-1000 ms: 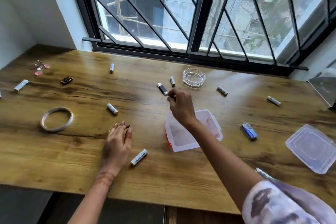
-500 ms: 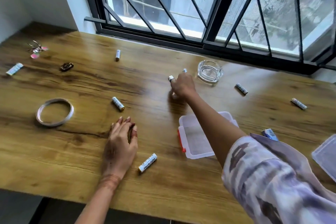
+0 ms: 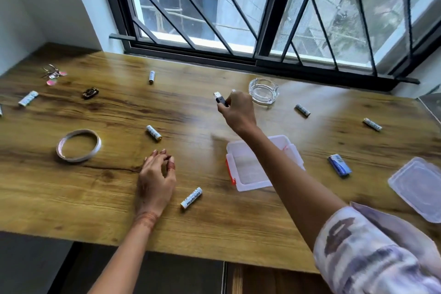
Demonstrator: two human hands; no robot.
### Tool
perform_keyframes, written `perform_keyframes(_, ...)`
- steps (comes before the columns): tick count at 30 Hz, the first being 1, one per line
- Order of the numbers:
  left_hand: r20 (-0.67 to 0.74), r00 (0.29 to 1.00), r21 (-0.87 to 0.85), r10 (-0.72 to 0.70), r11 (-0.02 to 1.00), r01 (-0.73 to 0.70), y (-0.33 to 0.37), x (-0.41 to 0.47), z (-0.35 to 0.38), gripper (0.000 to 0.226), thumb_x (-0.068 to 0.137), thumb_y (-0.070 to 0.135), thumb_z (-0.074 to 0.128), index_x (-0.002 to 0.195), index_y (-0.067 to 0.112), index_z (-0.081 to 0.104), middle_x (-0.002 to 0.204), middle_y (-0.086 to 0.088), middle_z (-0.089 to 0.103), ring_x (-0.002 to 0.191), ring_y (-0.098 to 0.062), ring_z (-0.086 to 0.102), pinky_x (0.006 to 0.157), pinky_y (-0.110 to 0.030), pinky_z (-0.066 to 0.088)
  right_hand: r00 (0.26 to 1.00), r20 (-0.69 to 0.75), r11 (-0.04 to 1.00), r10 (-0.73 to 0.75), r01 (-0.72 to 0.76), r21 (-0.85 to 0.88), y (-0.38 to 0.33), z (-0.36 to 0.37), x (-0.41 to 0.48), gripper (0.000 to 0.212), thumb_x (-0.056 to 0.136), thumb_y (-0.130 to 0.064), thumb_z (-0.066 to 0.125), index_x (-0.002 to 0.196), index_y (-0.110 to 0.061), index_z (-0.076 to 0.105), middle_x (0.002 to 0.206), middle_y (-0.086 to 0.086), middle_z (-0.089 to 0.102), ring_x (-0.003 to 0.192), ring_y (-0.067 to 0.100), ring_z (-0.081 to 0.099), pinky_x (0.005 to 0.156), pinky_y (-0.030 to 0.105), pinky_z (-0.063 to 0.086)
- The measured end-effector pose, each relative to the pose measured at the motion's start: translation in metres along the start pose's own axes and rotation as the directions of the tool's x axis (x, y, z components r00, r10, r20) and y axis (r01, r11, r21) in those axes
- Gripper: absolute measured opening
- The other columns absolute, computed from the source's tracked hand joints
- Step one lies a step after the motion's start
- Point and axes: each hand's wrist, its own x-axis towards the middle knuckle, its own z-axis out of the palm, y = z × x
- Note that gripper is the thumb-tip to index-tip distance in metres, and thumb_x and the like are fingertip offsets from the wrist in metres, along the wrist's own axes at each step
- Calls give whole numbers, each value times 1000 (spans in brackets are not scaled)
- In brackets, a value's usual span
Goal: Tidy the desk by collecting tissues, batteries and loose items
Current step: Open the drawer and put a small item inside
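My right hand (image 3: 238, 113) is stretched out over the far middle of the wooden desk (image 3: 114, 188) and pinches a small black USB stick (image 3: 219, 98) with a silver end. A white tip (image 3: 233, 90) pokes out above its fingers; I cannot tell what it is. My left hand (image 3: 156, 179) rests on the desk with loosely curled fingers and holds nothing. White batteries lie scattered: one (image 3: 191, 197) right of my left hand, one (image 3: 154, 133) beyond it, one (image 3: 152, 77) near the window. An open clear plastic box (image 3: 253, 181) sits under my right forearm.
A glass ashtray (image 3: 263, 90) stands right of my right hand. More batteries (image 3: 302, 110) (image 3: 372, 124) (image 3: 28, 98) lie right and far left. A blue lighter (image 3: 339, 164), the box lid (image 3: 417, 188), a tape ring (image 3: 78, 145), keys (image 3: 52, 75) and a small dark object (image 3: 90, 92) are around.
My right hand reached to the USB stick on the desk, closed on it and lifted it off the wood. My left hand stayed where it was.
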Motion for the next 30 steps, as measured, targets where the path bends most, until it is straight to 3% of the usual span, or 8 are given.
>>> perform_keyframes(4, -77, 981, -178, -176, 971, 160, 10, -21, -15, 24, 90, 17, 54, 109, 4, 64, 111, -16, 66, 105, -30, 59, 90, -29, 41, 998, -69, 995, -15, 21, 94, 1, -34, -58, 34, 79, -17, 64, 49, -2, 56, 52, 14, 34, 52, 21, 34, 47, 28, 22)
perform_keyframes(7, -67, 981, -185, -181, 969, 166, 20, -52, -22, 25, 89, 17, 57, 111, 8, 63, 116, -13, 65, 111, -31, 57, 94, -32, 40, 994, -88, 985, 60, -45, 169, 14, -56, -112, 41, 78, -18, 65, 44, -4, 48, 49, 19, 33, 48, 19, 26, 50, 29, 21)
perform_keyframes(11, -40, 997, -147, -69, 987, 62, 28, -118, -27, 31, 89, 13, 56, 119, 6, 57, 123, -14, 61, 117, -30, 55, 100, -34, 39, 984, -97, 961, 152, -124, 248, 35, -83, -197, 27, 77, -19, 68, 61, 4, 67, 58, 16, 65, 55, 24, 56, 58, 27, 36)
perform_keyframes(13, -32, 999, -112, -12, 994, 8, 27, -153, -27, 33, 88, 9, 55, 121, 4, 55, 128, -17, 57, 124, -31, 50, 105, -38, 38, 984, -75, 962, 165, -143, 231, 43, -94, -239, 21, 78, -22, 70, 69, -3, 71, 67, 10, 69, 60, 17, 58, 55, 14, 35)
perform_keyframes(17, -1, 995, -62, 99, 993, -98, 30, -220, -28, 34, 85, 1, 58, 119, 4, 57, 134, -15, 52, 133, -28, 38, 107, -35, 30, 973, -68, 958, 222, -205, 202, 62, -102, -317, 20, 78, -28, 72, 85, -8, 73, 82, 6, 69, 72, 11, 57, 62, 10, 29)
perform_keyframes(22, 213, 974, -65, 73, 996, -60, 29, -277, -24, 38, 87, 9, 57, 125, 7, 53, 139, -9, 48, 137, -21, 33, 108, -25, 25, 925, 22, 916, 380, -379, 130, 91, -84, -380, 33, 78, -33, 71, 97, -6, 71, 96, 8, 70, 90, 15, 63, 72, 11, 35)
perform_keyframes(27, 436, 899, -45, 34, 999, -16, 29, -306, -24, 49, 92, 16, 49, 140, 12, 36, 146, -6, 39, 134, -19, 37, 108, -23, 28, 876, 146, 882, 460, -470, 41, 103, -59, -406, 27, 79, -32, 71, 88, -6, 71, 88, 8, 70, 78, 16, 64, 65, 24, 49)
perform_keyframes(30, 468, 882, -12, 60, 998, -62, 30, -318, -24, 53, 95, 12, 42, 145, 13, 26, 154, 2, 22, 139, -16, 30, 104, -15, 23, 849, 217, 871, 482, -490, -19, 103, -53, -408, 28, 80, -29, 69, 90, -2, 68, 92, 14, 69, 85, 26, 66, 68, 29, 49)
